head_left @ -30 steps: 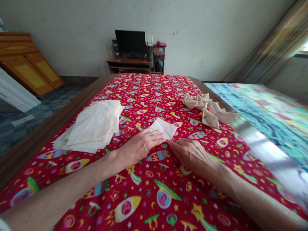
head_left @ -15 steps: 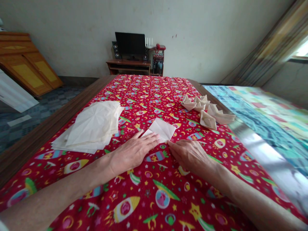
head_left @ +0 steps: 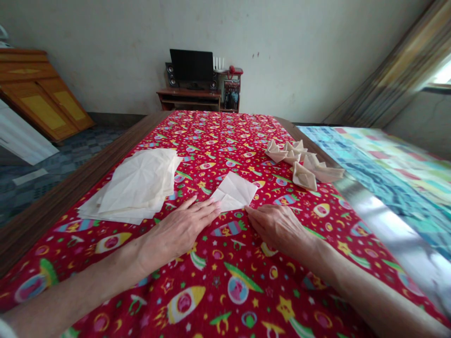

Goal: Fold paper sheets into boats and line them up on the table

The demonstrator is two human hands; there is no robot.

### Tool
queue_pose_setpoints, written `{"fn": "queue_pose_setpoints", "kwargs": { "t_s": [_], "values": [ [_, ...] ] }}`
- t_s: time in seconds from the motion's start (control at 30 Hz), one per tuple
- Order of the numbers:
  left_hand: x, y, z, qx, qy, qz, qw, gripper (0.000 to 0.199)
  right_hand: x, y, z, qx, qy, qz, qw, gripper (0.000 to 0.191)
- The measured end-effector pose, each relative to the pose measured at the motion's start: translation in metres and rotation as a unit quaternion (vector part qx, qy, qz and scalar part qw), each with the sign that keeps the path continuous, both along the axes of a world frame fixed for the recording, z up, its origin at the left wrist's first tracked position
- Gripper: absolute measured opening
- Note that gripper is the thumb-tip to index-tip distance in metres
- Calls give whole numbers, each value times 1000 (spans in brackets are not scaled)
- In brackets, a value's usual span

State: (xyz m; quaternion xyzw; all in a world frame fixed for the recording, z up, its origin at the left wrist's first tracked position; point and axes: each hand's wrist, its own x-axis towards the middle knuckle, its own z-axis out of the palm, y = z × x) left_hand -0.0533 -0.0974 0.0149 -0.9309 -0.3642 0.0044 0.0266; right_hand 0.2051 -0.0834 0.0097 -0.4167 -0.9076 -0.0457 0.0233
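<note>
A folded piece of white paper lies on the red patterned cloth in the middle. My left hand rests flat, its fingers loosely spread and the tips at the paper's left corner. On the other side, my right hand has its fingers closed together, with the fingertips at the paper's lower right corner. A stack of pale paper sheets lies to the left. Several folded paper pieces with pointed tips stand at the right.
The table's brown wooden edge shows along the left. Beyond the table are a monitor on a small desk and a wooden cabinet. A bed with a colourful cover is at the right.
My left hand has slid left and slightly down, off the middle of the paper to its left corner, uncovering more of the folded flap. My right hand has stayed in place.
</note>
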Motion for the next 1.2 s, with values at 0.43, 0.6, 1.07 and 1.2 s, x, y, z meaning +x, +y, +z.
{"fn": "queue_pose_setpoints", "kwargs": {
  "t_s": [0.43, 0.6, 1.07, 1.2],
  "values": [
    [2, 15, -1, 64, -188, -54, 979, 36, -1, 5, -4, -6, 29, 2, 1000, 26],
    [32, 14, 5, 60, -153, -65, 984, 34, -2, 6, -9, 13, 46, -1, 999, 27],
    [22, 39, -8, 123, -138, -56, 981, 28, 26, 52, -17, 82, 137, 4, 987, 39],
    [13, 61, -24, 111, -263, -25, 958, 29, 21, 48, -15, 74, 129, 40, 988, 38]
  ]
}}
